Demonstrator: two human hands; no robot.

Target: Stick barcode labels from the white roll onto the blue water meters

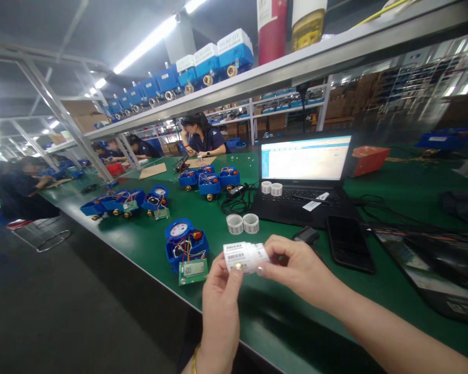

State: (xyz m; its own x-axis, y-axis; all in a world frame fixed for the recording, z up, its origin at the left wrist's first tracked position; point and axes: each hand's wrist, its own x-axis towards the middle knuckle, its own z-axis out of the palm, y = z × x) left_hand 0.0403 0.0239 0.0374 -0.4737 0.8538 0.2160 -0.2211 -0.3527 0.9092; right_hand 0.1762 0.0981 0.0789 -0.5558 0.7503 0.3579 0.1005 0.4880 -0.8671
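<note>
Held above the front of the bench is a white strip of barcode labels [242, 255], partly curled. My left hand [223, 291] pinches its left end between thumb and fingers, and my right hand [290, 262] grips the right end. Just left of my hands lies an opened blue water meter [187, 244] with coloured wires showing. Its green circuit board with a small display [194, 270] rests at the near side. Beyond the strip, two small label rolls [243, 224] stand on the green bench.
A laptop [304, 171] carries two more label rolls [272, 188] and loose labels. A phone [350, 243] lies at right. Other opened meters [208, 182] sit farther back. Overhead, a shelf [203, 91] holds a row of meters. Co-workers [205, 136] sit across the bench.
</note>
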